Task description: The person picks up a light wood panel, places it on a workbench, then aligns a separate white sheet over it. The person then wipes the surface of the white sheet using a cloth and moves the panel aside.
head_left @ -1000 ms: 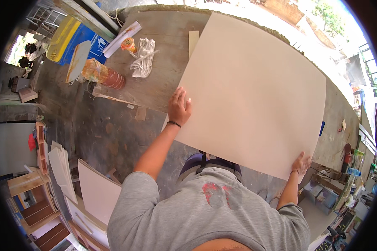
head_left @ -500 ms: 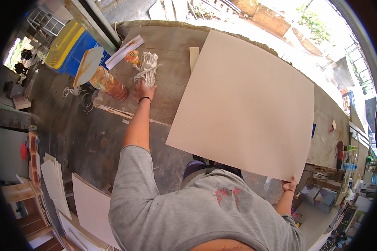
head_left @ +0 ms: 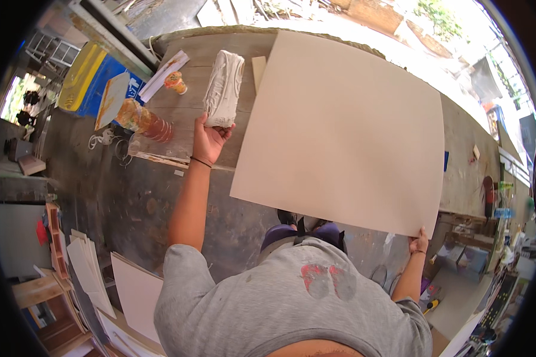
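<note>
In my left hand is a white oblong bundle, ridged and wrinkled like folded cloth. My fingers and thumb close round its near end, and it is held over the workbench. To its right lies a large pale board, its near edge overhanging the bench. My right hand grips the board's near right corner, thumb on top; the fingers below are mostly hidden. Left of the bundle are an orange-stained small container and a reddish-brown jar-like container crusted with orange.
A stained flat plate rests by the jar. Behind it stands a blue bin with a yellow lid. A pale strip lies at the bench's left, a short wood piece beside the board. Several panels lean at lower left.
My left hand has turned and lifted the white bundle, which now shows as an oblong instead of a crumpled heap. The right hand keeps its grip on the board's corner.
</note>
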`<state>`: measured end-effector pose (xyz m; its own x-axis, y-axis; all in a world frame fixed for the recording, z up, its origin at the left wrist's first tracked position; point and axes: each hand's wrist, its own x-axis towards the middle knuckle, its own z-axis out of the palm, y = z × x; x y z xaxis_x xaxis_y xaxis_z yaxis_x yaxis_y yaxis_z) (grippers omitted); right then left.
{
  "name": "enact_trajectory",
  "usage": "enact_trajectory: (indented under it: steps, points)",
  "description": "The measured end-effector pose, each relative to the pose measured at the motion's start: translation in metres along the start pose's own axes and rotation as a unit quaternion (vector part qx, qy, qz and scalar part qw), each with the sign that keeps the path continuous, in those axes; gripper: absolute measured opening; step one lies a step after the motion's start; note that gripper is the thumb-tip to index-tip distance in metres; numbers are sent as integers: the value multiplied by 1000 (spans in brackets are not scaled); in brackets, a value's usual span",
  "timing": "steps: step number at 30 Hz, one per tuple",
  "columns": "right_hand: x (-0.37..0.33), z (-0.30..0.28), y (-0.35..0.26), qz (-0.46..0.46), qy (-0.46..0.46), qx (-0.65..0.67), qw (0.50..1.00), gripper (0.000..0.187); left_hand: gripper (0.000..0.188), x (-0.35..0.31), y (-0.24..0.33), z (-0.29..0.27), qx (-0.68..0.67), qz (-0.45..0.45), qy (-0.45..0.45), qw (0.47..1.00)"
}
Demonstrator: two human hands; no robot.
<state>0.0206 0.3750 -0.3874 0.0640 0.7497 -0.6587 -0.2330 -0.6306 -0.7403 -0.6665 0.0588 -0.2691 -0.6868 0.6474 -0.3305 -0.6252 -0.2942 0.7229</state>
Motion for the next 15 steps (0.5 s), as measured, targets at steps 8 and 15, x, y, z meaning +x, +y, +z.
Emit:
enact_trajectory:
  steps: [8,15]
  points:
    - [-46,9,-42,-85,134,-353,922,49,51,-65,-116,130,53,-61,-149,986]
    - [-192,110,-61,-585,-205,-634,463,75,49,-170,-253,217,207,-238,-280,907]
